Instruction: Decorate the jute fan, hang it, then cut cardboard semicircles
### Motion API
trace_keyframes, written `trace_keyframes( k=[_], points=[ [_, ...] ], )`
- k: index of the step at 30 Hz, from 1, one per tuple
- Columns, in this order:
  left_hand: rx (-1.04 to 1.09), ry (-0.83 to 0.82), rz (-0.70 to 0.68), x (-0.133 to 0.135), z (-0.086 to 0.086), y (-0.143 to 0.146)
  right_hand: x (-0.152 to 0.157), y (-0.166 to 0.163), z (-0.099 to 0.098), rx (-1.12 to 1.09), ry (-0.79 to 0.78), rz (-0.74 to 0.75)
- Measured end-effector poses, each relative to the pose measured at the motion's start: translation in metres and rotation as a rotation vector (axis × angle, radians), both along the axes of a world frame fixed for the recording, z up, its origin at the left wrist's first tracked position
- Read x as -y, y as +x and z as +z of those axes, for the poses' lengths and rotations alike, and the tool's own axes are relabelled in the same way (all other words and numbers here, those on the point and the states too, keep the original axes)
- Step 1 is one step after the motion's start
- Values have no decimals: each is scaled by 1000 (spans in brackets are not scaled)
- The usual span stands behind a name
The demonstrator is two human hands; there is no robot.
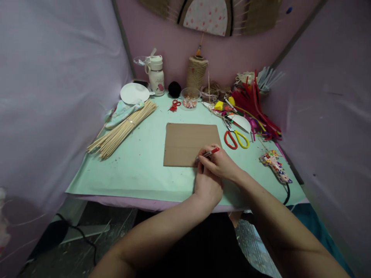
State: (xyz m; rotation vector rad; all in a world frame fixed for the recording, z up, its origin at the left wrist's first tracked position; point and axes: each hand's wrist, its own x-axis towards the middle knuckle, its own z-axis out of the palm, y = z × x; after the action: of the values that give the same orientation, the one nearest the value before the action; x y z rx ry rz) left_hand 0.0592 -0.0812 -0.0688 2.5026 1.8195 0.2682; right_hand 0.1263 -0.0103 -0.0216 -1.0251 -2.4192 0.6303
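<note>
A brown cardboard sheet [189, 143] lies flat in the middle of the pale green table cover [139, 166]. My right hand [220, 162] is closed around a red pen [208, 153], whose tip touches the cardboard's near right corner. My left hand [207, 185] rests just under the right hand at the cardboard's near edge; its fingers are hidden beneath the right hand.
Red and yellow scissors [236, 138] lie right of the cardboard. A bundle of bamboo sticks [123, 129] lies at left, with a white plate [135, 93] and bottle [155, 75] behind. Small red scissors [174, 105], a bead cup [190, 98], twine spool [197, 71], pipe cleaners [255, 106] and a patterned glue gun [275, 166] surround it.
</note>
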Motion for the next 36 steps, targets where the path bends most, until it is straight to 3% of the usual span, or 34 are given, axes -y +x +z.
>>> trace_keyframes(
  k=[31,36],
  points=[
    [2,-75,-51,1,1,-2,-2,-6,2,105,-27,157],
    [-40,-64,-38,2,3,-3,-5,-3,2,-32,-46,105]
  ],
)
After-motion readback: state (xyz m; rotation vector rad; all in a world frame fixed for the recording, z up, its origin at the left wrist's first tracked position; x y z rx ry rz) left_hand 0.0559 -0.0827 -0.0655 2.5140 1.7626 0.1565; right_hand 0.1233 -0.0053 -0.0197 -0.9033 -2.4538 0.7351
